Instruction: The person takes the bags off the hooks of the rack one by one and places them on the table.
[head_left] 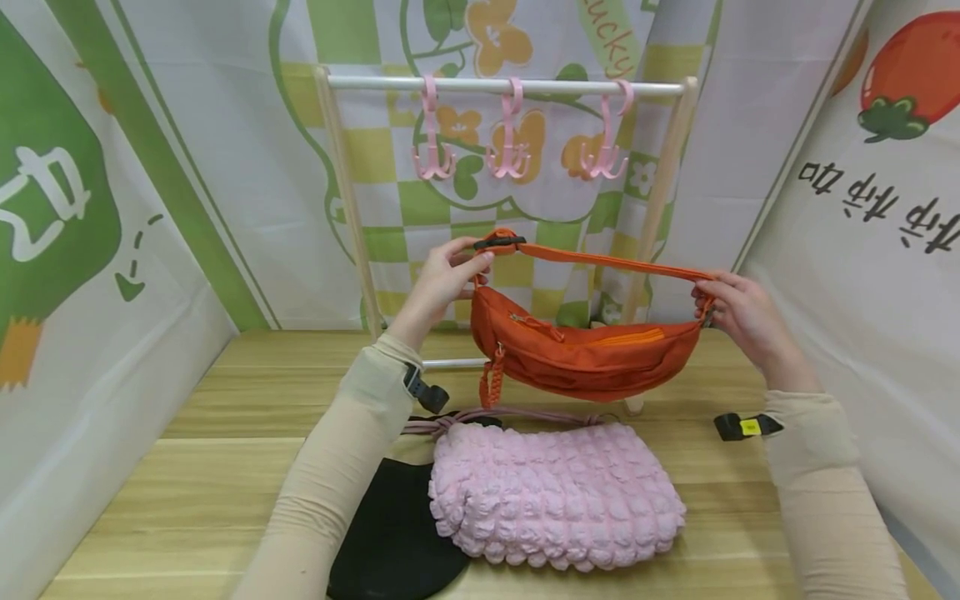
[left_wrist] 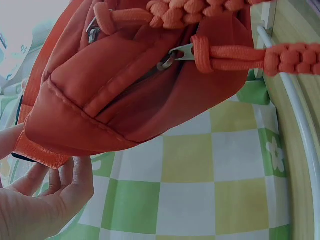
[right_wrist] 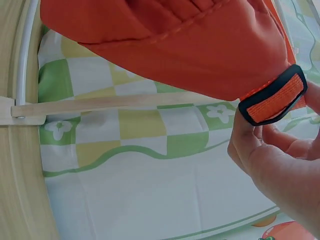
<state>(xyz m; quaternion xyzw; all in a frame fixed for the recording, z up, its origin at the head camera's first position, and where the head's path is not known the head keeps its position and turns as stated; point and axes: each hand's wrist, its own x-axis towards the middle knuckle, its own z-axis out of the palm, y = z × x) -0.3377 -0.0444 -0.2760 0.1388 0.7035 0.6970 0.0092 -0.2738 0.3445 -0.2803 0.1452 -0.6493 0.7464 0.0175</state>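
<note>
An orange waist bag (head_left: 592,358) is held up by both ends in front of the rack. My left hand (head_left: 445,283) pinches its strap by the black buckle (head_left: 500,242) at the left end. At the other end, my right hand (head_left: 750,321) grips the strap, which stretches across above the bag. In the right wrist view a black strap slider (right_wrist: 274,95) sits against the fingers. Braided zipper pulls (left_wrist: 290,59) dangle from the bag in the left wrist view. Below it, a pink puffy bag (head_left: 558,492) lies on the wooden table.
A rack with a white bar (head_left: 555,86) and wooden posts (head_left: 348,200) stands behind, carrying pink hooks (head_left: 432,133) along its bar. A black bag (head_left: 397,533) lies partly under the pink one. Printed cloth (head_left: 195,108) surrounds the table (head_left: 225,400).
</note>
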